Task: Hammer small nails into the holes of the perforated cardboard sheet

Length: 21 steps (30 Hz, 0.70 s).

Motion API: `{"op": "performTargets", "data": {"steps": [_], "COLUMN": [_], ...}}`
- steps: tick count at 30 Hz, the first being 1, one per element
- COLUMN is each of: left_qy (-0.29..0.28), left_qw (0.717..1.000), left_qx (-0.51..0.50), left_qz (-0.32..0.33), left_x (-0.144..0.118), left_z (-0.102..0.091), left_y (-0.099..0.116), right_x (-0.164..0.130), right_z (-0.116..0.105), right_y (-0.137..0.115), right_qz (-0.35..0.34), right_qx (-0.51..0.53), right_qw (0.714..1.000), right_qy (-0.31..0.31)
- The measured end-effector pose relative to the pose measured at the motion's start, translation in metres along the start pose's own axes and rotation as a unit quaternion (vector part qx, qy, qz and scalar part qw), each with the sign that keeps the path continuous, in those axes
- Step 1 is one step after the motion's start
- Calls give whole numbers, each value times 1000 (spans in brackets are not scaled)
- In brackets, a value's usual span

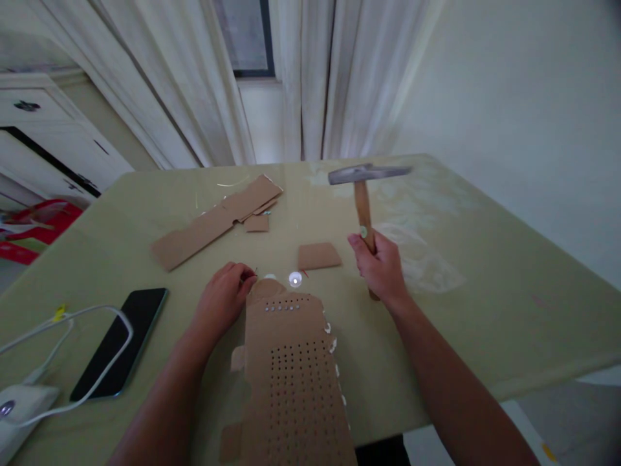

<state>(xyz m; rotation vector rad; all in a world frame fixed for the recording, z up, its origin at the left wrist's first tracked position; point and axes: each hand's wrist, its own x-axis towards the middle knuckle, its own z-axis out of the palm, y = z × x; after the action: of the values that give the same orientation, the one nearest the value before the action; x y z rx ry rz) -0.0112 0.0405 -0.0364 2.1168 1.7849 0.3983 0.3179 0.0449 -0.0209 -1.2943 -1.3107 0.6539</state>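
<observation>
My right hand [381, 264] grips a hammer [363, 207] by its wooden handle, with the metal head raised at the top. A sheet of brown cardboard [259, 362] lies in front of me, pierced by rows of small holes. Near its far end runs a short row of small silvery studs [282, 309]. My left hand [226, 294] is beside the cardboard's far left corner, fingertips pinched together; a tiny thin thing shows at them, too small to name. Just beyond the cardboard sits a small round clear object [295, 279] with a bright spot.
Cardboard strips [218, 220] lie at the back left, and a small cardboard piece [319, 255] in the middle. A clear plastic bag [427, 262] is right of the hammer. At left are a phone [121, 343], a white cable [97, 309] and a white box [24, 414].
</observation>
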Motion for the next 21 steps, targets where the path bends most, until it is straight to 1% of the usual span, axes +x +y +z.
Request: {"op": "performTargets", "data": {"steps": [2,5,9,14,16,18,20,21], "left_qy": [5,9,31,96,132,169,202,217], "left_qw": [1000,998,998,995,990,983,972,961], "left_qx": [24,47,37,-16,-41,-66,-122,-169], "left_qz": [14,34,34,27,18,7,7,14], "left_x": [1,-1,-6,1,4,6,5,3], "left_z": [3,6,10,10,6,-2,-15,-23], "left_y": [0,0,2,5,6,8,14,19], "right_x": [0,-4,-11,-10,-7,-4,-3,-3], "right_z": [3,10,18,15,11,7,6,6], "right_y": [0,-5,-13,-15,-13,-11,-11,-12], "right_qz": [16,22,4,-42,-61,-74,-80,-81], "right_qx": [-15,9,66,106,111,116,123,128], "right_qw": [999,999,998,989,984,979,976,975], "right_qy": [-34,-37,6,90,123,147,160,163]}}
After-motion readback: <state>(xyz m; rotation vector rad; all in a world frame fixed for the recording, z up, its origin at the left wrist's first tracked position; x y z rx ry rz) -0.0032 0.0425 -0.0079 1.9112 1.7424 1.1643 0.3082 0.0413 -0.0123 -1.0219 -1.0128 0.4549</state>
